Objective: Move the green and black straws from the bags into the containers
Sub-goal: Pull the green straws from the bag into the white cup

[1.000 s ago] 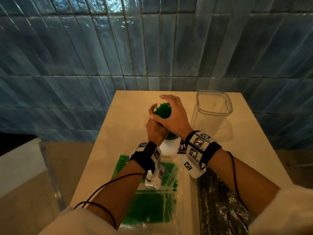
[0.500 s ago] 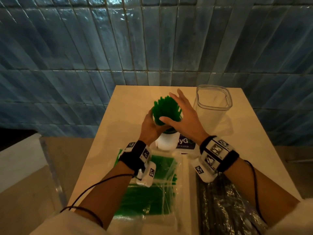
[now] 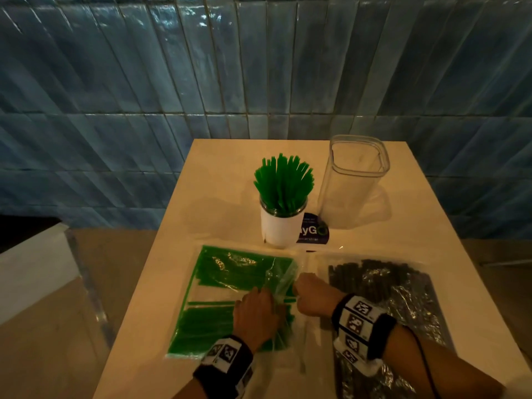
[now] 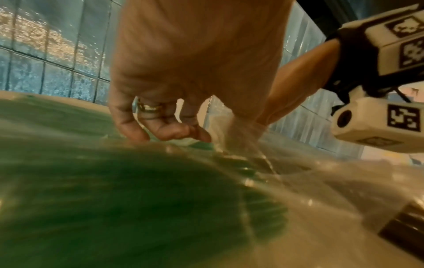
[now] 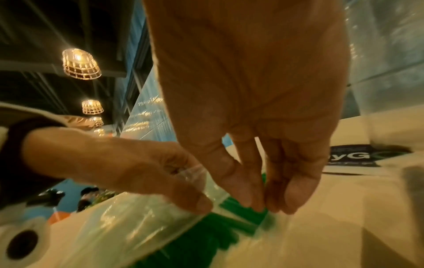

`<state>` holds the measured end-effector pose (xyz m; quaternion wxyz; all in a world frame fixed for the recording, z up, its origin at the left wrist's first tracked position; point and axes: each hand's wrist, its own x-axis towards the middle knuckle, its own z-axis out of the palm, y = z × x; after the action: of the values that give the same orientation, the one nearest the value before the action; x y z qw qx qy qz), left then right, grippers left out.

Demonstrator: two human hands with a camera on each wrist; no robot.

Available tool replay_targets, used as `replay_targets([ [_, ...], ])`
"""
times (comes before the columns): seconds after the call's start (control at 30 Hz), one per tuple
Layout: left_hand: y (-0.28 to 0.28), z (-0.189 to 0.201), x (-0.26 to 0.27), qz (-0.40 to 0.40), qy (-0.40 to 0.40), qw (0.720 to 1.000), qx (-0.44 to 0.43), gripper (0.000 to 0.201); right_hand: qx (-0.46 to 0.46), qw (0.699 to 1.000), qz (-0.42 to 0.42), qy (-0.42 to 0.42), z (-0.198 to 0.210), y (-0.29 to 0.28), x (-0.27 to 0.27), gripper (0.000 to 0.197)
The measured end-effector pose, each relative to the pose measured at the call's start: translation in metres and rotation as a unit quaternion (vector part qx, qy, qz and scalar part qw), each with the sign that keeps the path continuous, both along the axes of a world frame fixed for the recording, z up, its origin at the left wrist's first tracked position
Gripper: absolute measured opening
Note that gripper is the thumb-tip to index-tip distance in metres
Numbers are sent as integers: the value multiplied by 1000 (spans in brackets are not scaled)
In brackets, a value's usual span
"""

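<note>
A clear bag of green straws (image 3: 227,286) lies flat at the table's near left. My left hand (image 3: 266,296) rests on it and pinches the plastic film at its open right edge (image 5: 192,172), lifting it. My right hand (image 3: 302,283) reaches into that opening, and thumb and fingers (image 5: 291,195) close on the ends of a few green straws (image 5: 250,212). A bag of black straws (image 3: 385,286) lies to the right, under my right forearm. Behind stand a white cup (image 3: 280,228) full of upright green straws (image 3: 283,182) and an empty clear container (image 3: 357,180).
The white table (image 3: 218,174) ends at a blue tiled wall (image 3: 259,82) behind the containers. A dark printed card (image 3: 313,231) lies between the cup and the clear container. Left of the table is a drop to the floor and a white ledge (image 3: 34,260).
Both hands left the bundle of green straws in the white cup and came back down to the green straw bag. The straws now fan out loose in the cup.
</note>
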<state>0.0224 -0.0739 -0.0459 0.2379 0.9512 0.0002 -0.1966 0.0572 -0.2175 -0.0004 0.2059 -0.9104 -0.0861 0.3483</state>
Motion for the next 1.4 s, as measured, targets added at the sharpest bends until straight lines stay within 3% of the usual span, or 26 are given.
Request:
replay_targets([
  [0.07, 3, -3, 1, -5, 0, 1000, -29, 25, 40, 998, 9, -44, -14, 6, 0, 29],
  [0.17, 6, 0, 4, 17, -24, 996, -79, 15, 118, 988, 26, -91, -26, 14, 0, 33],
  [0.27, 9, 7, 4, 72, 19, 976, -207, 13, 116, 986, 37, -116, -36, 18, 2, 31],
  [0.4, 11, 13, 0, 115, 18, 957, -264, 14, 116, 977, 32, -175, -46, 23, 5, 31],
  [0.53, 12, 18, -2, 130, 15, 952, -276, 21, 85, 972, 31, -218, -51, 32, 6, 27],
  [0.63, 12, 24, -5, 146, 0, 942, -304, 15, 44, 978, 36, -203, -51, 35, 8, 27],
  [0.73, 12, 28, -8, 159, -26, 939, -305, 25, 16, 984, 40, -171, -51, 34, 9, 26],
  [0.9, 10, 19, -7, 127, -46, 965, -224, 20, -7, 990, 31, -139, -49, 28, 7, 26],
  [1.07, 12, 11, -3, 107, -90, 978, -157, 10, -35, 987, 42, -151, -24, 11, 4, 29],
  [1.13, 13, 8, -3, 108, -101, 974, -169, 15, -82, 984, 60, -146, -7, -6, 1, 24],
  [1.23, 11, 10, -5, 124, -92, 963, -223, 6, -140, 978, 92, -124, 26, -43, -3, 25],
  [1.33, 12, 4, -6, 126, -48, 960, -246, 16, -194, 974, 80, -81, 73, -86, -3, 23],
  [1.4, 10, 2, -6, 120, -17, 963, -241, 33, -252, 961, 77, -85, 108, -112, -2, 25],
])
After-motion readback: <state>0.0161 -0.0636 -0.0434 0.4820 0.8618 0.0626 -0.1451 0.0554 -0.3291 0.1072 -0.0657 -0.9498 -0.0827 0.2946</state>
